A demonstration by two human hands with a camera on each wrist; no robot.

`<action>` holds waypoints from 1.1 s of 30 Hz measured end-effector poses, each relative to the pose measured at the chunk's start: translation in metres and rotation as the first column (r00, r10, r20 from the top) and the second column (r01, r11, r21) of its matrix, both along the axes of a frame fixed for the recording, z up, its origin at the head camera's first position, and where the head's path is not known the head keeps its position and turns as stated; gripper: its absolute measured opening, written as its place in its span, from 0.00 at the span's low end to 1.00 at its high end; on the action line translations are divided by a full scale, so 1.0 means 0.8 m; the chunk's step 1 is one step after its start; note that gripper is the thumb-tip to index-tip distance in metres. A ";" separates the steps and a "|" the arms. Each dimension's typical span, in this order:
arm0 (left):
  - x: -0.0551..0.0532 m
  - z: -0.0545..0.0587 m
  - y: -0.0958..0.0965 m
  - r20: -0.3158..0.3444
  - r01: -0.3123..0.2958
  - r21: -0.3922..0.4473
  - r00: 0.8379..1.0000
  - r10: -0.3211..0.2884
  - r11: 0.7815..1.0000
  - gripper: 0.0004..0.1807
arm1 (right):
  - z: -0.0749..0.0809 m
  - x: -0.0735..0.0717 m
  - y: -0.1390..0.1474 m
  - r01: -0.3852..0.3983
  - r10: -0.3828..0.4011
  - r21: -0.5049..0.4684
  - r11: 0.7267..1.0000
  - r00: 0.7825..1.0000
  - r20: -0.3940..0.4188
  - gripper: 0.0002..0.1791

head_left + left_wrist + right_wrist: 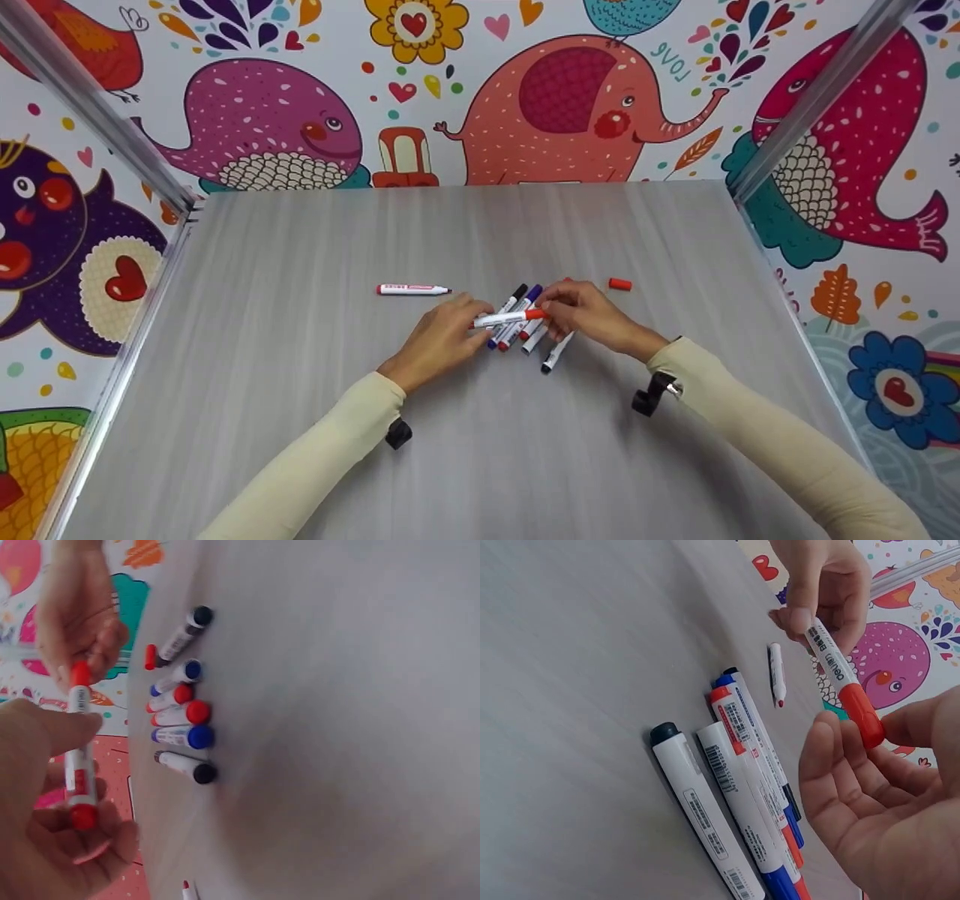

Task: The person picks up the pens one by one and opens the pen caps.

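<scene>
Red plastic is where trouble could start: the cap (861, 714) on the white marker (499, 320) sits between the fingertips of my right hand (592, 315), while my left hand (442, 334) pinches the barrel. Both hands are closed narrowly on that one marker, raised above the marker row (178, 716) on the worktop (262, 337). I can't tell whether the cap is fully seated. If I tugged hard and it gave suddenly, my hands would jerk apart, scatter the row, and perhaps streak a finger or cream sleeve (322, 450) with ink. Too light a left pinch, and the barrel could twist or drop onto the others. Out past my left hand, the uncapped marker (409, 290) could roll and mark the worktop if bumped; a careless right elbow or wrist might nudge the loose red cap (620, 284).

My forearms slant inward from either side, so the hands face each other across the marker. My left thumb lies over the barrel, fingers opposite; the right fingers curve around the cap end.
</scene>
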State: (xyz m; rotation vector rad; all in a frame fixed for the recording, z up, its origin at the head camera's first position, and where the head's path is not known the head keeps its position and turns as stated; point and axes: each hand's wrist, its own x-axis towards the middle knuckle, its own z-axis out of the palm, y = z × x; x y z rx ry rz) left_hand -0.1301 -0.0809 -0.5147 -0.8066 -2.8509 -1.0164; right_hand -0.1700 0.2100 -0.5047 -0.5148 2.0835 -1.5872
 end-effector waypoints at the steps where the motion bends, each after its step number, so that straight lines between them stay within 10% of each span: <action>1: 0.001 -0.001 0.000 -0.046 0.011 -0.016 0.999 -0.012 1.000 0.16 | 0.000 0.001 0.000 -0.013 0.013 0.003 1.000 1.000 0.005 0.16; 10: 0.003 -0.001 -0.002 -0.349 0.106 -0.097 0.928 -0.133 0.990 0.11 | -0.001 0.001 -0.001 -0.130 0.130 -0.007 0.991 0.991 -0.015 0.14; 33: 0.006 0.000 0.000 -0.400 0.215 -0.189 0.874 -0.276 0.958 0.09 | -0.005 0.009 -0.013 -0.212 0.220 0.096 0.973 0.971 -0.094 0.12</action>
